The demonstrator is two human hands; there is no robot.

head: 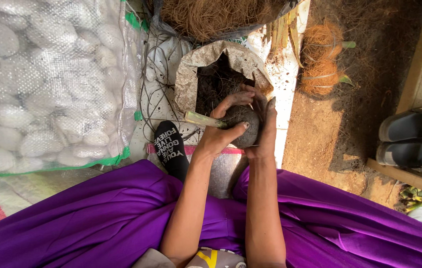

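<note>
Soil ball (243, 124) sits cupped between both my hands, just above the mouth of the open sack (191, 74). My left hand (218, 136) wraps it from the near and left side, thumb across the front, fingers curled over the top. My right hand (265, 126) presses flat against its right flank, fingers pointing away from me toward the sack. Both hands are closed around the ball, so neither is nearer than the other; it lies straight ahead of me, past my knees.

A pale green stem (203, 119) sticks out of the ball to the left, its long axis running nearly level, left to right, with the cut end clear of my left hand. The ball looks round, dark, damp and crumbly, with fine roots or fibres on its surface. The sack is stiff, greyish, its rim rolled back over dark loose soil.

Beyond it lies a heap of dry brown fibre (211, 17), and to the right two bound orange-brown fibre bundles (320, 59) on bare earth. A mesh bag of smooth white stones (42, 84) fills the left. My purple skirt (86, 218) spreads below, one black sock (171, 149) poking out, and grey sandals (409, 136) rest at the right.
</note>
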